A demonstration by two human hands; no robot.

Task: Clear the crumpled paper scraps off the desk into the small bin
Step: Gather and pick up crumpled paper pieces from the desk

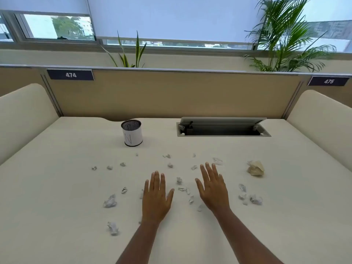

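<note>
While many crumpled paper scraps [110,201] lie scattered across the middle band of the cream desk [57,216], none is in either hand. Small white scraps sit left of centre, between the two hands, and lower right of centre; one larger white wad [113,228] lies toward the lower left, and a bigger tan-coloured wad [256,168] sits at right of centre, apart from the rest. Small bin [132,132]: a cylindrical mesh cup wrapped in white paper marked "N", upright, upper left of centre, well apart from the nearest scraps. Left hand [156,197] and right hand [213,187] both flat, palms down, fingers extended and released, holding nothing, low over the desk at frame centre; contact with the surface cannot be confirmed. Open cable tray [222,127] recessed in the desk at upper right of centre, lid raised. Partition behind carries labels "474" [70,74] and "475" [329,81]; plants [282,35] and windows beyond.
</note>
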